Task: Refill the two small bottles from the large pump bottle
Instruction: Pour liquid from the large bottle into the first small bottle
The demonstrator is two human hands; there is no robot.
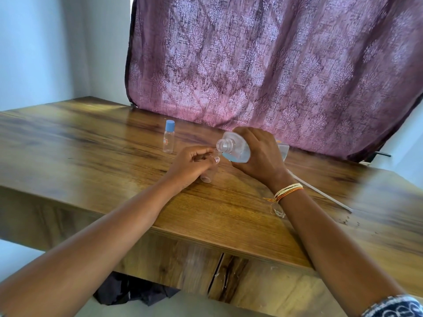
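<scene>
wooden tabletop [114, 143] fills mid-frame. at centre, left hand [190, 165] curls around a small clear uncapped bottle [207, 176]; right hand [261, 154] grips the large clear bottle of blue liquid [235, 149], tipped, pump off. farther, left of centre, a blue-capped small bottle [168, 139] stands upright.

Head view, forward-down, close over table [229, 216], edges blurred.

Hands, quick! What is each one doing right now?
Left hand: grips a small clear bottle, tilted.
Right hand: grips the big bottle, pump off, tipped over to pour.
</scene>
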